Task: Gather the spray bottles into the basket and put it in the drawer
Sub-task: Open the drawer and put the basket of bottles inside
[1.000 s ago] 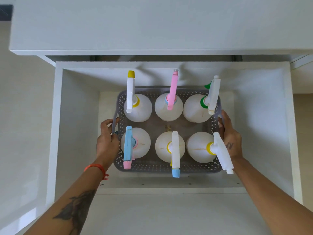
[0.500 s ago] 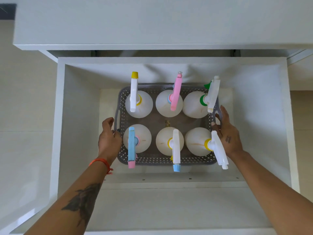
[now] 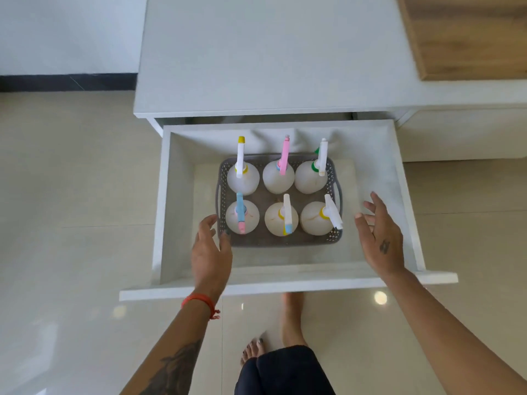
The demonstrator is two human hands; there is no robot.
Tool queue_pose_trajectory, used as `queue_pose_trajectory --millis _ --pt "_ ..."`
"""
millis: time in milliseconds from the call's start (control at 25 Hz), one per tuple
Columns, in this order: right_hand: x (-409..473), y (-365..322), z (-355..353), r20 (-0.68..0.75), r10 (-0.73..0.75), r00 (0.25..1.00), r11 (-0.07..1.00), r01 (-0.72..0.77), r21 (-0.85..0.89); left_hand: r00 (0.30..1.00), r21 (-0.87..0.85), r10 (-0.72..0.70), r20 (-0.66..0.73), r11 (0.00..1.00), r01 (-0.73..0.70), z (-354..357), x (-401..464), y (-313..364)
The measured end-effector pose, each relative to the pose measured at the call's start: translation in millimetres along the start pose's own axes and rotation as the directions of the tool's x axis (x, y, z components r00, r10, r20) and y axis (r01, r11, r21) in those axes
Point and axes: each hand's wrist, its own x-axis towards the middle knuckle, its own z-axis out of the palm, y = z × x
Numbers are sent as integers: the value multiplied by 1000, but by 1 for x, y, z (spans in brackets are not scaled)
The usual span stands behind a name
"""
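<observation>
A grey perforated basket [image 3: 273, 241] rests on the floor of the open white drawer [image 3: 285, 285]. Several white spray bottles stand in it in two rows, with a pink trigger [image 3: 284, 156] at the back middle and a blue-and-pink one [image 3: 241, 212] at the front left. My left hand [image 3: 209, 253] hovers open just off the basket's front left corner, holding nothing. My right hand [image 3: 380, 238] is open to the right of the basket, well apart from its handle.
The drawer stands pulled out from a white cabinet [image 3: 271, 58]. A wooden panel [image 3: 467, 35] lies on the top at the far right. Glossy beige floor tiles [image 3: 71, 223] surround the drawer, and the person's bare feet [image 3: 291, 317] stand below its front.
Both hands have let go of the basket's side handles and drawn back toward the drawer front. The camera has risen and pulled back, so the whole drawer shows.
</observation>
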Motion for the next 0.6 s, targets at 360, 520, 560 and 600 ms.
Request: queue_pose_trajectory --millis 360,520,560,600 --pt "-130 -44 23 20 -83 996 977 86 -194 944 308 295 146 894 -327 -8 -110 -14" --pt "-156 -34 50 78 -69 995 916 94 -389 936 479 232 265 810 -337 5 -128 -40" --pt "-158 -29 55 96 -53 994 905 88 -416 936 506 215 280 795 -334 7 -129 -44" --pt "-160 -25 59 111 -42 993 894 87 -439 934 524 201 295 783 -334 9 -129 -47"
